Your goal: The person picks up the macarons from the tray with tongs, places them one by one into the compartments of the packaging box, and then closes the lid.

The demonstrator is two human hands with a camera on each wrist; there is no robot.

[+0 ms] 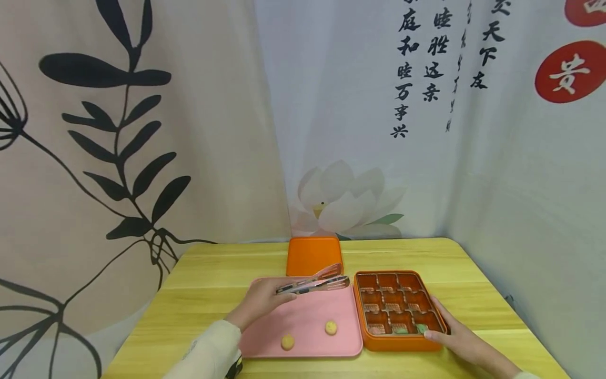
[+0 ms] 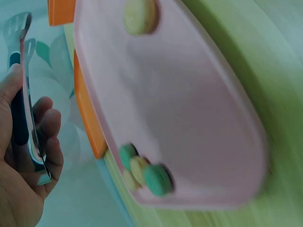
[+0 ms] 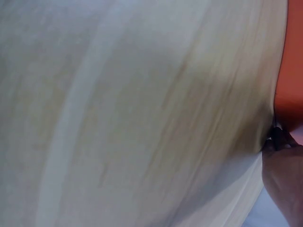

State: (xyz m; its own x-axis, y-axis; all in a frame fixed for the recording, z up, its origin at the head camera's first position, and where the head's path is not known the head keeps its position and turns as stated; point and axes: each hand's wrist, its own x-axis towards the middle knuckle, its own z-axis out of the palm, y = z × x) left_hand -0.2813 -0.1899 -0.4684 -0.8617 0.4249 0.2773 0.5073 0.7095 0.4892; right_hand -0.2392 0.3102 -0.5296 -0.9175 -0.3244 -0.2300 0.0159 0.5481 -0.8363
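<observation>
My left hand (image 1: 268,297) grips a pair of metal tongs (image 1: 314,284) with dark handles over the left part of a pink tray (image 1: 307,353). In the left wrist view the thumb and curled fingers wrap the tongs (image 2: 21,99). Two yellow macarons (image 1: 331,328) lie apart on the tray. Green macarons (image 2: 158,179) and yellow ones cluster at one end of it in the left wrist view. My right hand (image 1: 456,334) holds the front right corner of an orange box (image 1: 393,345), thumb at the front rim, fingers along the side. Green pieces (image 1: 421,328) sit in the box's front compartments.
An orange lid-like panel (image 1: 313,255) lies behind the tray. The box's clear insert (image 1: 392,298) is divided into several compartments. A wood-grain table (image 1: 213,263) bears everything, with a printed curtain (image 1: 227,131) behind it.
</observation>
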